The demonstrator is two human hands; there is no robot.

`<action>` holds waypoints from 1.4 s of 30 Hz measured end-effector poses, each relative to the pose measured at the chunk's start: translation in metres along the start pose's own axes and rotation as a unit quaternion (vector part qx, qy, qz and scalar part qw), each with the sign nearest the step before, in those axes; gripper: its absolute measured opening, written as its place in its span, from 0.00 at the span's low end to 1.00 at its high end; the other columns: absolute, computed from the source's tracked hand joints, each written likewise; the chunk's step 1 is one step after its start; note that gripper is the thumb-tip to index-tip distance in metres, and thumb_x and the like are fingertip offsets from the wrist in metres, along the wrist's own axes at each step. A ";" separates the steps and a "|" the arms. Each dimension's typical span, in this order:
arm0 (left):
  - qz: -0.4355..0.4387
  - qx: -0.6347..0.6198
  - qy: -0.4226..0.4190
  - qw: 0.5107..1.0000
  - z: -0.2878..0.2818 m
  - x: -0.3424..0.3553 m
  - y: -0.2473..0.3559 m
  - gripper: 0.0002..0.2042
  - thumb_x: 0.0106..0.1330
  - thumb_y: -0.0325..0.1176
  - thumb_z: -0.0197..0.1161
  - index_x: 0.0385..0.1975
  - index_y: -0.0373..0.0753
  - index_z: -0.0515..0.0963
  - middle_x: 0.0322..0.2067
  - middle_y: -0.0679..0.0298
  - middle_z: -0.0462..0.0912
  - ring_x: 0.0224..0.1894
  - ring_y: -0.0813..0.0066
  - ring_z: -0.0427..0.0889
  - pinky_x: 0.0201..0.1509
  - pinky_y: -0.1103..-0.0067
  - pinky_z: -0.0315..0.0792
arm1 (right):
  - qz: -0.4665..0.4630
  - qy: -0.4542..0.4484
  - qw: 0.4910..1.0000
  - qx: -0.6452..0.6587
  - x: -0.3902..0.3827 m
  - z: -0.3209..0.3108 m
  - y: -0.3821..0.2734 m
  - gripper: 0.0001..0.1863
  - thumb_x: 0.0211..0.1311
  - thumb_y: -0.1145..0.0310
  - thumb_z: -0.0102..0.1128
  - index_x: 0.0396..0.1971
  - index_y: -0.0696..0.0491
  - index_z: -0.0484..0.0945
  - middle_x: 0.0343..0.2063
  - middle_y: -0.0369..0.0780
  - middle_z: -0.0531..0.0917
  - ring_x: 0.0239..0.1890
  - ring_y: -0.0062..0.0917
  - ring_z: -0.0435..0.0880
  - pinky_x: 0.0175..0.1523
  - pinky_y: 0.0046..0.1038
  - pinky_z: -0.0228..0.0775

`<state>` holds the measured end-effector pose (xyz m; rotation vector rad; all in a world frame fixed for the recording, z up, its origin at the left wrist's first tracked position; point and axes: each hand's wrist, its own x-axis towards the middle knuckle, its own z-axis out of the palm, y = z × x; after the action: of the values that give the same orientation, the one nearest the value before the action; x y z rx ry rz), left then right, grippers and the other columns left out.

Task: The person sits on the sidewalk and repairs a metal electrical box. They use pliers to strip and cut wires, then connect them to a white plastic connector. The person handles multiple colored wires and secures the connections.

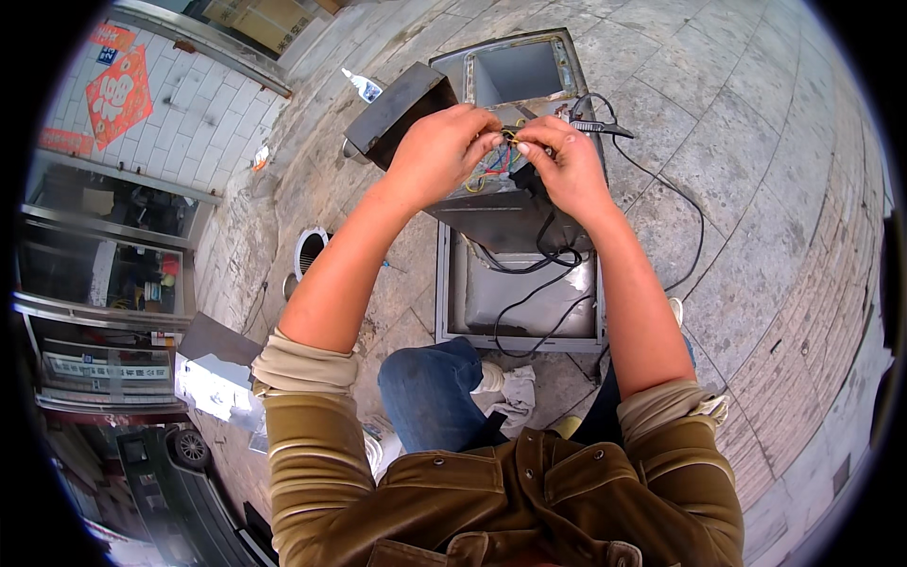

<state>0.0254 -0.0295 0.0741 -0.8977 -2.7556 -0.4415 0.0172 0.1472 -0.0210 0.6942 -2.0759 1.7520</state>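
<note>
Basically: two pinches on thin coloured wires, open housing

Both my bare hands were up at the wiring. My left hand point(439, 146) had thumb and forefinger pressed together on the thin yellow, red and blue insulated wires point(495, 170); my right hand point(572, 170) was pinched on them too, just beside the left. Which strand sat in which pinch: too small to tell.

Wires came out of the top of the worn grey boxy metal housing point(491, 222), ahead of my knees. Fingertips only, I'd judge because strands that thin left no room for a full grip, and facing pinches likely steadied a short length. Forearms ran up either side, so the middle was open to view.

A dark hollow metal box point(401, 106) sat left of the housing, near my left knuckles, angled away; probably gave access. Nearer me, a shallow grey rimmed metal panel point(496, 288) lay below the housing; joined or not, couldn't tell. Slack black cord loops point(557, 257) hung over it, presumably not pulling on the wires. Another long black cable point(701, 222) curved over the paving on my right. White nozzle bottle point(361, 85) was beyond the dark box, well apart from both hands, so out of their way.
</note>
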 end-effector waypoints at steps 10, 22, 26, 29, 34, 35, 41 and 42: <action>0.130 0.126 -0.099 0.979 -0.014 0.018 0.001 0.06 0.59 0.30 0.61 0.35 0.40 0.78 0.30 0.61 0.78 0.35 0.57 0.78 0.38 0.66 0.72 | 0.022 -0.012 1.000 -0.005 0.000 0.003 -0.007 0.07 0.56 0.74 0.61 0.35 0.59 0.81 0.32 0.42 0.80 0.35 0.37 0.79 0.41 0.32 0.70; -0.181 -0.303 0.150 0.924 0.069 -0.027 0.007 0.16 0.61 0.23 0.63 0.50 0.33 0.74 0.41 0.62 0.83 0.35 0.82 0.78 0.42 0.82 0.75 | 0.158 0.089 0.940 0.290 -0.001 0.030 -0.001 0.06 0.57 0.76 0.61 0.33 0.63 0.79 0.26 0.35 0.82 0.28 0.14 0.78 0.34 0.18 0.72; -0.185 -0.455 0.302 0.817 0.104 -0.043 0.000 0.09 0.64 0.23 0.62 0.42 0.31 0.77 0.38 0.60 0.84 0.35 0.81 0.80 0.40 0.82 0.76 | 0.150 0.103 0.958 0.221 -0.013 0.048 -0.010 0.05 0.55 0.75 0.62 0.29 0.61 0.80 0.24 0.36 0.82 0.28 0.14 0.79 0.33 0.19 0.71; -0.181 -0.499 0.347 0.773 0.113 -0.051 -0.005 0.07 0.65 0.25 0.62 0.40 0.31 0.77 0.36 0.58 0.84 0.33 0.80 0.80 0.39 0.83 0.76 | 0.059 0.094 0.994 0.025 -0.015 0.041 -0.014 0.08 0.55 0.74 0.63 0.34 0.60 0.81 0.28 0.39 0.82 0.29 0.17 0.80 0.33 0.21 0.70; -0.179 -0.513 0.359 0.759 0.113 -0.066 -0.022 0.07 0.66 0.27 0.61 0.40 0.32 0.78 0.35 0.57 0.85 0.29 0.82 0.77 0.36 0.84 0.73 | 0.103 0.160 0.982 -0.017 0.001 -0.034 0.022 0.07 0.53 0.75 0.65 0.32 0.59 0.83 0.29 0.41 0.81 0.27 0.25 0.80 0.34 0.24 0.71; -0.174 -0.522 0.355 0.756 0.111 -0.068 -0.025 0.07 0.66 0.27 0.61 0.40 0.32 0.78 0.35 0.57 0.85 0.29 0.82 0.77 0.36 0.84 0.74 | 0.116 0.143 0.982 -0.047 -0.001 -0.041 0.028 0.06 0.52 0.75 0.64 0.32 0.58 0.83 0.29 0.41 0.81 0.27 0.26 0.81 0.35 0.25 0.71; -0.234 -0.561 0.356 0.710 0.101 -0.068 -0.049 0.07 0.67 0.28 0.60 0.41 0.34 0.77 0.36 0.59 0.84 0.30 0.83 0.77 0.37 0.85 0.72 | -0.025 -0.011 0.952 -0.305 -0.011 -0.012 0.011 0.09 0.45 0.78 0.63 0.30 0.56 0.84 0.33 0.41 0.81 0.41 0.38 0.78 0.46 0.35 0.72; -0.226 -0.574 0.348 0.706 0.103 -0.065 -0.049 0.07 0.67 0.28 0.60 0.41 0.34 0.77 0.36 0.59 0.84 0.30 0.83 0.76 0.37 0.86 0.72 | -0.039 -0.030 0.943 -0.329 -0.010 0.001 0.010 0.11 0.41 0.78 0.63 0.29 0.55 0.84 0.34 0.40 0.81 0.41 0.37 0.77 0.47 0.35 0.72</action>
<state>0.0366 -0.0672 -0.0519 -0.0337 -1.7032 -2.1694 0.0203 0.1492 -0.0345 0.6052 -2.4257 0.8938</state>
